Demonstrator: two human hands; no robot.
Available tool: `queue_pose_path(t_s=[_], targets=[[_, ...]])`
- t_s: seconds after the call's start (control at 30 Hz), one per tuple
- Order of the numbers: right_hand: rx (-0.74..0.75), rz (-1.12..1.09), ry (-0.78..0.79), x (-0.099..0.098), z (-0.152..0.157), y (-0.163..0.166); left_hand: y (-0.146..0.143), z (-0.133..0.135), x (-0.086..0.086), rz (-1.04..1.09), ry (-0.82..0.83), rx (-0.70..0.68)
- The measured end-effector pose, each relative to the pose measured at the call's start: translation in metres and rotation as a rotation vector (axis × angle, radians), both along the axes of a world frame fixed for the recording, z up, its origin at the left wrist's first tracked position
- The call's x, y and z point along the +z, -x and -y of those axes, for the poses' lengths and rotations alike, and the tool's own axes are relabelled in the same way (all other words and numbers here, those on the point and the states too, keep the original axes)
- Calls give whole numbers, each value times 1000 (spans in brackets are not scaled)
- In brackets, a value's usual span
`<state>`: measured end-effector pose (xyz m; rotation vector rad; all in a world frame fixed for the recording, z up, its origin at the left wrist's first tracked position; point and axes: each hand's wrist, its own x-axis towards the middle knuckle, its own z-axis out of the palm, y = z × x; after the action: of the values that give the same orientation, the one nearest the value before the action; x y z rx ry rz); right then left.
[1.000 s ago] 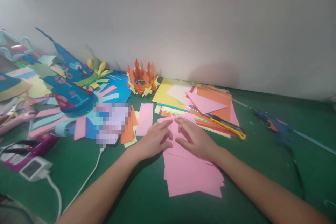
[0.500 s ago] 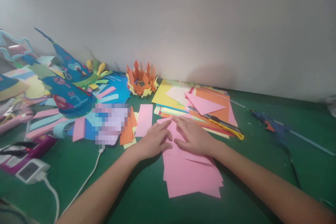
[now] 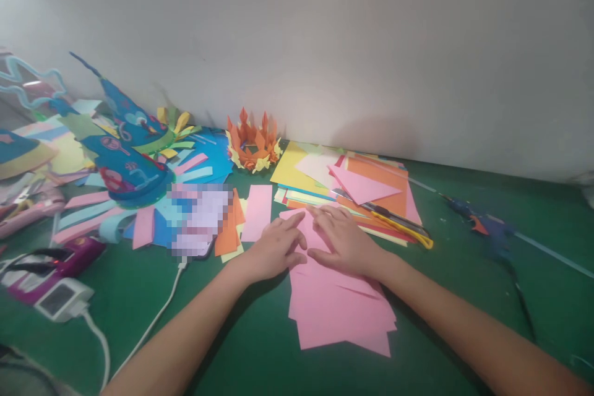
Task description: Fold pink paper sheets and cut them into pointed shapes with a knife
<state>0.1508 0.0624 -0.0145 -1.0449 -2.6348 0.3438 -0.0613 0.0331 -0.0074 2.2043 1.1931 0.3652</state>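
Pink paper (image 3: 342, 317), lower centre: likely smoothing, left hand (image 3: 273, 250) and right hand (image 3: 346, 242) unclenched; calls for even pressure next.

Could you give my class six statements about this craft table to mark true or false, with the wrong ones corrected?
1. The left hand and right hand are both at the pink sheets. True.
2. The pink sheets form one neatly aligned stack. False: their lower edges are staggered.
3. The blue glue gun lies right of the pink sheets. True.
4. The left hand grips the glue gun. False: its fingers are over the pink sheets.
5. The orange crown stands near the wall. True.
6. The crown is right of the glue gun. False: it is left.
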Motion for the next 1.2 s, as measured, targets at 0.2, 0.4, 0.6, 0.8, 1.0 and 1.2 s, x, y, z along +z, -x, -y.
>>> queue_pose_path(t_s=[0.2,0.4,0.6,0.8,1.0,1.2], targets=[[15,26,-32,-6,4,-4,-1,0,0,17,-8,-4],[20,-39,18,-7,1,-3,-2,2,1,40,-50,-35],[-39,-184,85,3,-3,-5,-6,4,4,100,-72,-82],[-202,-433,338,4,-3,2,-11,8,8,90,-110,-184],[-246,-641,447,-7,-15,12,-13,15,12,93,-97,-307],[-195,-627,428,-5,-23,27,-10,13,8,96,-154,-160]])
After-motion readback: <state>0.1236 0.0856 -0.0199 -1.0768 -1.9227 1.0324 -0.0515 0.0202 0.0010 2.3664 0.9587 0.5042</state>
